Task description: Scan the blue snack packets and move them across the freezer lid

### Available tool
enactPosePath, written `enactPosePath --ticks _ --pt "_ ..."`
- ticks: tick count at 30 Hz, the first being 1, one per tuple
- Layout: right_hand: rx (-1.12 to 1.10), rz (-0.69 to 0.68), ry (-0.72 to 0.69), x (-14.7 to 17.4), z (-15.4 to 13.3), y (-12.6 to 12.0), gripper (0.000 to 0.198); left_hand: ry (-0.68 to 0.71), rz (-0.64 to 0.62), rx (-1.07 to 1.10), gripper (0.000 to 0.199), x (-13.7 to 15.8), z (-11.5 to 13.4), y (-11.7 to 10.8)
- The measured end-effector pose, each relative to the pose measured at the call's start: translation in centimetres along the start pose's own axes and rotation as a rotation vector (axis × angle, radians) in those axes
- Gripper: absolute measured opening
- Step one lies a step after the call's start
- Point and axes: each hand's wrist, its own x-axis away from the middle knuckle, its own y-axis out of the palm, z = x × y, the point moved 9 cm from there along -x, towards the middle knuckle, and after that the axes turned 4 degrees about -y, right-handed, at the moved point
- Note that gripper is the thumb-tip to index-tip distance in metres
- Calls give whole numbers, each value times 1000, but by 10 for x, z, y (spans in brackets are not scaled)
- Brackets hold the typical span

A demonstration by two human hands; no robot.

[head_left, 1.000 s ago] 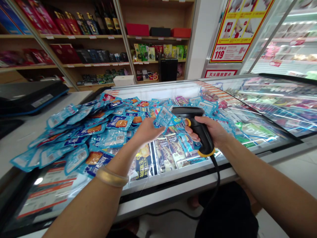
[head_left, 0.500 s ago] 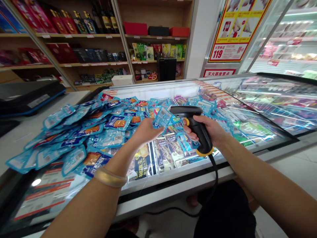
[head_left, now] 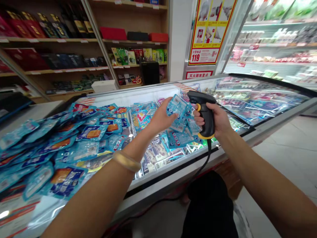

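A black barcode scanner [head_left: 206,117] with yellow trim is gripped in my right hand [head_left: 219,120], its head pointing left and its cable hanging down. My left hand [head_left: 162,115] pinches a small blue snack packet [head_left: 177,105], whose printed barcode side faces up, just left of the scanner. Below both hands, more blue packets [head_left: 180,137] lie loose on the freezer's glass top. To the left spreads a large pile of similar blue packets [head_left: 91,132], several showing a brown food picture.
The glass-topped chest freezer [head_left: 138,180] runs across the view, with packaged goods visible inside. Shelves [head_left: 59,71] of boxes and bottles stand behind. A red and yellow poster [head_left: 210,33] hangs on the wall. A lit display cooler [head_left: 272,44] is at the right.
The view has swung right. My left hand has carried a packet rightward, away from the large pile. The scanner is still in my right hand, held a little more upright.
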Motion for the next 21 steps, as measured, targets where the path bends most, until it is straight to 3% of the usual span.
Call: enactPosePath --ticks 4,7,9,13,21 --pt "-37 173 -20 2 -3 -37 16 -113 -53 -203 83 -14 2 46" --pt "-55 270 20 3 8 -56 15 -130 -187 -487 100 -2 1 73" --pt "-75 290 49 2 15 -62 16 -99 -258 -621 99 8 -1 83" --pt "-93 295 61 -2 17 -64 18 -66 -273 -724 93 12 -6 90" --pt "-78 266 23 -4 7 -65 16 -27 -234 -700 91 4 -3 88"
